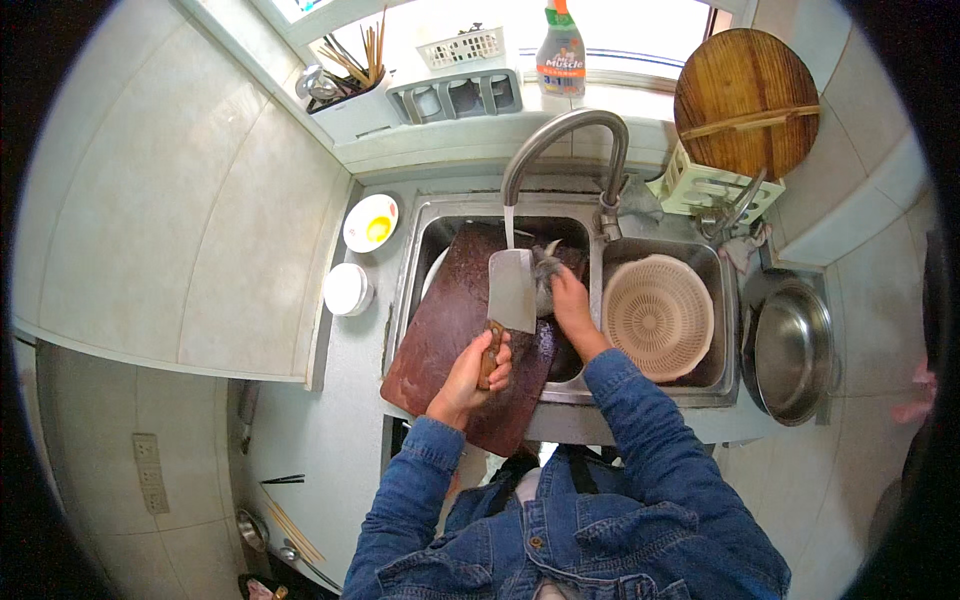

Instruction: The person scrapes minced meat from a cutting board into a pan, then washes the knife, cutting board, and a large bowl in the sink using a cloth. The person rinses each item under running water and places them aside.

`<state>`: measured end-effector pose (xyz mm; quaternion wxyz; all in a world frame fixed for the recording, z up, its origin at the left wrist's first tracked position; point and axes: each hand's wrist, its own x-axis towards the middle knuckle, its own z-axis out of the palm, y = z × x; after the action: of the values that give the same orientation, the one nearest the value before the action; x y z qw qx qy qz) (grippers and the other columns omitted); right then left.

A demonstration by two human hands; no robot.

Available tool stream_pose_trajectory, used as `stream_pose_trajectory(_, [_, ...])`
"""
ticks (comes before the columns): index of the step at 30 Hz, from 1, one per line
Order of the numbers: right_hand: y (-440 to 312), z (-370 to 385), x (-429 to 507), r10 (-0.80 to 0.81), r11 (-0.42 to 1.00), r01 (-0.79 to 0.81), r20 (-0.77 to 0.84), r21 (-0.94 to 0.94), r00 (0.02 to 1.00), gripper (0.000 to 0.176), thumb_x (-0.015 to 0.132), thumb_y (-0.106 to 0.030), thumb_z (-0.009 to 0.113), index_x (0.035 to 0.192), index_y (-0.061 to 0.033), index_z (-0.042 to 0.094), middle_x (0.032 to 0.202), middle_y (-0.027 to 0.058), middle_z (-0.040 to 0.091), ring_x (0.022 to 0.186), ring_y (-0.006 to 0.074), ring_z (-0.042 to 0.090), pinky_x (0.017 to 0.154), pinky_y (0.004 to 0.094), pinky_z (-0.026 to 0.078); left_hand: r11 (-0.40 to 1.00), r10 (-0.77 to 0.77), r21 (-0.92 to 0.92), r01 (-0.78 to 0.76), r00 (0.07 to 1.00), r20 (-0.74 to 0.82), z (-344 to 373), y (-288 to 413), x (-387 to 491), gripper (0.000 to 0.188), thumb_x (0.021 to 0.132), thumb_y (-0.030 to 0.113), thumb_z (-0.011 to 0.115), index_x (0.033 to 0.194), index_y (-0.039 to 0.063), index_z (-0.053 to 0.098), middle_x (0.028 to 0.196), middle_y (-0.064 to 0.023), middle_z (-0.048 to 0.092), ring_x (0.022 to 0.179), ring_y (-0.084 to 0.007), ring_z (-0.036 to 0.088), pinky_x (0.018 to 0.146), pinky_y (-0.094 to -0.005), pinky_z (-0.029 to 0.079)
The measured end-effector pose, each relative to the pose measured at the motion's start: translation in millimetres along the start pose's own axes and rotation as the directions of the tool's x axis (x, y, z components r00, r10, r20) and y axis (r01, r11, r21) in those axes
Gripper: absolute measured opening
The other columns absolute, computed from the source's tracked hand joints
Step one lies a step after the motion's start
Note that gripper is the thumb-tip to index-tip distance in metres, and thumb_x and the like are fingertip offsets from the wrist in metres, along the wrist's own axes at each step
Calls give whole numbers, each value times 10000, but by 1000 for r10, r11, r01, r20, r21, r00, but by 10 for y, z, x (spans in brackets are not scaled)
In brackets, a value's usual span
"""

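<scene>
My left hand (466,375) grips the wooden handle (491,356) of a cleaver. The broad steel blade (513,291) points away from me, beneath the arched faucet (559,124), and running water falls at its far edge. Bunched in my right hand (576,304) is a wet grey cloth (547,274), close by the blade's right edge; whether it touches the steel I cannot tell. A dark reddish-brown cutting board (442,341) lies slanted under the cleaver, across the left basin (427,240) of the steel sink and over its front edge.
In the right basin sits a beige plastic colander (652,322). A steel pot (793,352) stands right of the sink. Left are a bowl with yellow liquid (371,223) and a white lidded jar (347,289). Behind stand a Mr Muscle spray bottle (561,56) and a round wooden lid (746,97).
</scene>
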<state>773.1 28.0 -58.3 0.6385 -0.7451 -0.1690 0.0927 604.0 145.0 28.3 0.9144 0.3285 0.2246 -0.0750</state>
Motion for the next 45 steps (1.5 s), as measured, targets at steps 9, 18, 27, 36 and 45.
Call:
stream_pose_trajectory(9, [582, -317, -275, 472, 618, -482, 197, 621, 859, 238, 963, -185, 443, 1102, -15, 535, 1014, 49, 595, 931, 158, 542, 797, 312, 433, 992, 114, -38, -117, 991, -70, -116, 6, 961, 243, 949, 251, 437, 1084, 56, 492, 964, -58, 591, 777, -153, 547, 671, -303, 481])
stream_pose_trajectory(18, [537, -369, -264, 435, 703, -482, 220, 523, 873, 360, 939, -188, 488, 1233, 19, 476, 1170, 116, 572, 1070, 221, 539, 932, 327, 408, 966, 227, 157, -206, 966, -126, 18, 74, 1602, 221, 872, 99, 598, 1075, 50, 526, 1016, -62, 589, 922, -184, 573, 738, -331, 480])
stream_pose_trajectory(27, [130, -317, -408, -6, 876, 169, 342, -451, 940, 615, 796, -93, 626, 1343, -5, 357, 1303, 222, 417, 1210, 376, 406, 1005, 388, 356, 781, 496, 491, -386, 861, -112, 210, 260, 1737, 247, 841, 141, 664, 1037, 40, 552, 886, -20, 583, 796, -129, 561, 699, -288, 455])
stream_pose_trajectory(36, [104, -404, -261, 133, 895, 67, 409, -440, 903, 447, 804, -62, 562, 1243, -20, 492, 1161, 219, 565, 1055, 367, 551, 897, 402, 443, 279, 856, 932, -233, 501, -131, -95, 322, 1173, 458, 720, 193, 736, 1096, -20, 582, 971, -235, 642, 914, -353, 625, 782, -383, 488])
stream_pose_trajectory(45, [235, -73, 183, -227, 734, 360, 292, -576, 929, 489, 810, -234, 615, 1225, -2, 501, 1272, 207, 460, 1186, 387, 405, 985, 463, 336, 290, 897, 918, 270, 257, -359, -1112, 284, -1037, 412, 758, 166, 712, 1111, 3, 574, 994, -199, 602, 954, -345, 549, 852, -407, 437])
